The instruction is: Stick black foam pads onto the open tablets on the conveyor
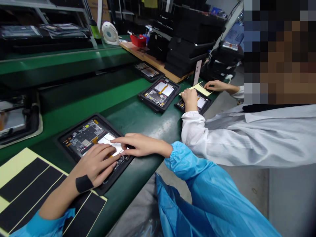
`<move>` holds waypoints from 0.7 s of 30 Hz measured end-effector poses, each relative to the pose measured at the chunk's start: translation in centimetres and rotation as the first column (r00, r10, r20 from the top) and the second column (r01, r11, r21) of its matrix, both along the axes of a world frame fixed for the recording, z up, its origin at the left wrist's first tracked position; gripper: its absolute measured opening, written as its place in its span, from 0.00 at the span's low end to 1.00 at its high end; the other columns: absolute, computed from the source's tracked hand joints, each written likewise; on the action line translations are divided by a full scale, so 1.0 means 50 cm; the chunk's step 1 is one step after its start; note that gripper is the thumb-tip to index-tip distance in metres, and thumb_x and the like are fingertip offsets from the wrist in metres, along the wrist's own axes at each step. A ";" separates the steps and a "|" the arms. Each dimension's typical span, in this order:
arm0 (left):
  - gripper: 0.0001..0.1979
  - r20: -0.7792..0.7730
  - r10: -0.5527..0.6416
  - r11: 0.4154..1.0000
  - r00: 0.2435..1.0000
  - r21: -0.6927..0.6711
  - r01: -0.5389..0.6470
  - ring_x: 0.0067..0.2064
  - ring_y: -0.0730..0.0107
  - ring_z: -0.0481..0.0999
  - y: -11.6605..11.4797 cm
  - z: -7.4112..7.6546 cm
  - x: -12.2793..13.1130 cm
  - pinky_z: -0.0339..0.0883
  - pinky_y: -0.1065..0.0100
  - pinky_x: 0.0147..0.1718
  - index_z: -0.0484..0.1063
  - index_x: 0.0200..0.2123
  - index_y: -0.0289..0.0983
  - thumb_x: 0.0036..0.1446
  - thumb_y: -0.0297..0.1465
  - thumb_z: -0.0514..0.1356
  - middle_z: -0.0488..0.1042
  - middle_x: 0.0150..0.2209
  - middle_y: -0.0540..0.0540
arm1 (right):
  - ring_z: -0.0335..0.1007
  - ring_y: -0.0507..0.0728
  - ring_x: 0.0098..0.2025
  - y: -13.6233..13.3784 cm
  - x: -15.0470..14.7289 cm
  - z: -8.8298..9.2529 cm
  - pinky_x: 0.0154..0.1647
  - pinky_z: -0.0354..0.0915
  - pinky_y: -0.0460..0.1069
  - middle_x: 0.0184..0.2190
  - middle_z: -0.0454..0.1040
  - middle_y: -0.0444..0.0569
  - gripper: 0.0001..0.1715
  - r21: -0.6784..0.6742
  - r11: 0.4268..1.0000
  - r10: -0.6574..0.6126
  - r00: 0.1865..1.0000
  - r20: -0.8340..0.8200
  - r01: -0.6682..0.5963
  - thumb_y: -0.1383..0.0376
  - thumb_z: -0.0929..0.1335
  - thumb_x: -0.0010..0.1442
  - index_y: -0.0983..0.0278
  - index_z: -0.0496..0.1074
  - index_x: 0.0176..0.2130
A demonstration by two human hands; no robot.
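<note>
An opened tablet (85, 138) with a bare circuit board and a white battery (106, 139) lies in a black tray (96, 116) before me. My left hand (97, 163) rests over its lower side, fingers stretched out and partly covering the battery. From the right, my right hand (138, 144) reaches across the tray's edge. Its index finger is extended onto the battery, and its thumb is close to my left fingertips. A black adhesive patch (84, 183) clings near my left wrist. Under my left forearm is a yellow backing sheet (23, 161) bearing several black adhesive pieces (32, 191).
To my right, a co-worker in a white sleeve (222, 138) handles another tablet (202, 101) and a yellow sheet (201, 88). Further trayed tablets (160, 93) line the green bench (133, 115). Stacked black trays (185, 52), a red bin (138, 41) and a fan (110, 33) stand behind.
</note>
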State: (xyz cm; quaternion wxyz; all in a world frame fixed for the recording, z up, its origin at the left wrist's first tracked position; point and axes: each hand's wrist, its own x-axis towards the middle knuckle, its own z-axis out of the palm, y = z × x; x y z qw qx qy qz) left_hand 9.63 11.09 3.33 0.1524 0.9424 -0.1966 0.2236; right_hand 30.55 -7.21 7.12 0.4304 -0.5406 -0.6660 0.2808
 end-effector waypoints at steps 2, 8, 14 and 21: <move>0.16 -0.007 -0.004 1.000 1.000 -0.004 0.004 0.54 0.53 0.74 -0.002 0.003 0.002 0.68 0.54 0.57 0.79 0.55 0.38 0.74 0.27 0.54 0.76 0.51 0.39 | 0.79 0.58 0.45 -0.008 0.003 0.002 0.54 0.71 0.51 0.41 0.85 0.45 0.29 0.002 0.999 0.043 0.999 0.009 -0.043 0.65 0.78 0.64 0.56 0.78 0.63; 0.15 -0.001 -0.020 1.000 1.000 -0.015 0.020 0.53 0.53 0.73 -0.005 0.008 0.005 0.66 0.54 0.54 0.79 0.55 0.36 0.74 0.25 0.54 0.75 0.49 0.38 | 0.77 0.60 0.47 -0.030 0.003 0.009 0.55 0.71 0.52 0.43 0.84 0.48 0.31 0.020 0.997 0.066 0.972 0.224 -0.073 0.69 0.76 0.65 0.55 0.78 0.65; 0.15 -0.028 -0.001 0.999 1.000 -0.038 0.000 0.52 0.51 0.73 -0.002 -0.003 0.001 0.67 0.53 0.54 0.80 0.53 0.36 0.74 0.26 0.54 0.75 0.47 0.39 | 0.76 0.59 0.47 -0.017 0.003 0.025 0.55 0.70 0.51 0.46 0.81 0.56 0.30 -0.049 0.992 0.121 0.845 0.521 -0.112 0.72 0.65 0.76 0.66 0.67 0.73; 0.15 -0.031 -0.002 0.997 1.000 -0.074 0.000 0.52 0.50 0.74 -0.001 -0.003 0.000 0.68 0.51 0.53 0.79 0.56 0.38 0.74 0.26 0.55 0.75 0.50 0.38 | 0.75 0.59 0.48 0.010 0.002 0.040 0.56 0.69 0.51 0.49 0.79 0.56 0.36 -0.105 0.982 0.189 0.776 0.602 -0.158 0.78 0.64 0.73 0.64 0.62 0.76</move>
